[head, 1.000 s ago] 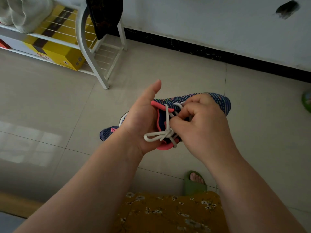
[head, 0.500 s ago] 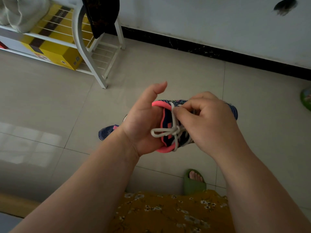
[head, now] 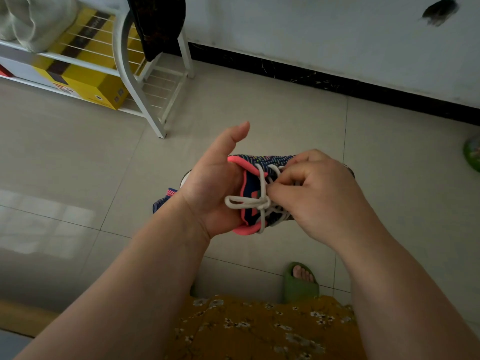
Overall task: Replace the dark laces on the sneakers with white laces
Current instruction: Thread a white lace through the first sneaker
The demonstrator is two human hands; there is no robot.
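Note:
I hold a navy patterned sneaker (head: 255, 188) with a pink collar in the air over the floor. My left hand (head: 215, 185) grips its heel end, thumb sticking up. A white lace (head: 249, 202) is threaded through the eyelets and tied in a bow, one loop lying toward my left palm. My right hand (head: 314, 196) covers the front of the shoe and pinches the lace beside the knot. A second sneaker (head: 166, 200) lies on the floor, mostly hidden behind my left wrist.
A white wire rack (head: 145, 81) stands at the back left with a yellow box (head: 85, 74) on it and a dark cloth (head: 155, 22) hanging. My foot in a green slipper (head: 300, 281) rests on the tiled floor. A black skirting strip runs along the wall.
My right hand has shifted along the lacing toward the knot. The sneaker tilted a little and sits slightly lower in view. The left hand's grip is unchanged.

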